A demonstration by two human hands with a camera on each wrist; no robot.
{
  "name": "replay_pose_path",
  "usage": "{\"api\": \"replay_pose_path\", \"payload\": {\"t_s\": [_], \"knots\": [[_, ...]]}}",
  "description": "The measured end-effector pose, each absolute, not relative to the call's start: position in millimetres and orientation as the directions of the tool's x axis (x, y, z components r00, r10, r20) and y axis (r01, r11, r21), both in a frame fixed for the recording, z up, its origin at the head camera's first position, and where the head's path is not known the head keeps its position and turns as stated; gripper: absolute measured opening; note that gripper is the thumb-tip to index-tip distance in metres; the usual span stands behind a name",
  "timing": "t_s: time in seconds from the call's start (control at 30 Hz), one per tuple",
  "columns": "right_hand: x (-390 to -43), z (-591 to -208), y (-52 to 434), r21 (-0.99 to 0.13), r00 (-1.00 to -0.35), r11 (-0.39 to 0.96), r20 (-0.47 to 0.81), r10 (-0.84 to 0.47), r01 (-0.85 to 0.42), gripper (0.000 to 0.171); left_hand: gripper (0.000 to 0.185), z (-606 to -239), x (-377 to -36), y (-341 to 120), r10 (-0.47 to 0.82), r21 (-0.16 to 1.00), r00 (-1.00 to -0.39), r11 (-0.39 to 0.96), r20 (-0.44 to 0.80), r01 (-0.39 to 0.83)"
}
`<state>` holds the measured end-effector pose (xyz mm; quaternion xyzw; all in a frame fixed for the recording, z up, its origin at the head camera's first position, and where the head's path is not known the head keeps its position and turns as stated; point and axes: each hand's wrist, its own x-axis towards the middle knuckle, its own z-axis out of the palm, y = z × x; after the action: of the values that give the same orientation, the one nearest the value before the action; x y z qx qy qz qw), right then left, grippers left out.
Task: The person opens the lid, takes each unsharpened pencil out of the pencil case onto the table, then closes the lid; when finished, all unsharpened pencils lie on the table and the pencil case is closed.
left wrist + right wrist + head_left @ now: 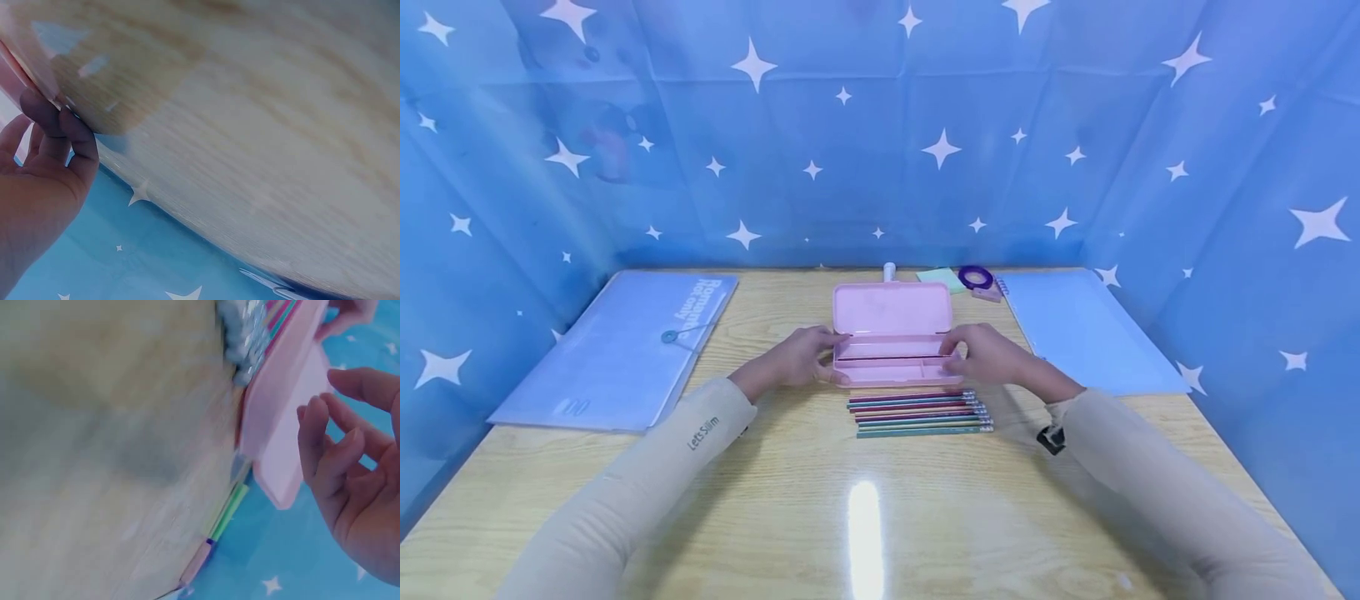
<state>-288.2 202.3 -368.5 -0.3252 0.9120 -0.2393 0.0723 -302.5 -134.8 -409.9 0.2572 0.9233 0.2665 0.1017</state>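
A pink pencil case stands on the table with its lid raised. Its compartments face up, and no contents show in them. My left hand holds the case's left end, thumb at the front corner and fingers by the hinge side; in the left wrist view this hand is at the case edge. Over the right end is my right hand; in the right wrist view its fingers are loosely bent with nothing between them. Several pencils lie in a row just in front of the case, eraser ends to the right.
To the left lies a translucent folder with a string closure. A spiral-bound, pale blue notebook is at the right. Behind the case are a white capped item, green sticky notes, a purple tape roll and a small pinkish block.
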Motion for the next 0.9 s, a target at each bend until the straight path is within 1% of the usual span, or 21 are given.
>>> {"api": "replay_pose_path", "payload": {"t_s": [0.13,0.23,0.47,0.73,0.9], "knots": [[-307,-371,197,-0.461,-0.802,0.717,-0.019,-0.597,-0.522,0.029,0.093,-412,-303,-133,0.528,0.537,-0.848,0.730,-0.051,0.422],[-317,-373,197,-0.446,-0.798,0.733,-0.064,-0.599,-0.514,0.029,0.093,-412,-302,-132,0.521,0.531,-0.852,0.737,-0.055,0.417],[-330,-377,199,-0.454,-0.747,0.704,-0.116,-0.655,-0.547,0.017,0.094,-409,-302,-132,0.522,0.519,-0.851,0.743,-0.055,0.422],[-338,-377,200,-0.493,-0.667,0.645,-0.161,-0.727,-0.584,0.014,0.093,-410,-302,-134,0.525,0.509,-0.850,0.745,-0.048,0.431],[-340,-379,200,-0.507,-0.665,0.637,-0.157,-0.730,-0.581,0.013,0.094,-410,-300,-134,0.518,0.516,-0.853,0.747,-0.059,0.418]]}}
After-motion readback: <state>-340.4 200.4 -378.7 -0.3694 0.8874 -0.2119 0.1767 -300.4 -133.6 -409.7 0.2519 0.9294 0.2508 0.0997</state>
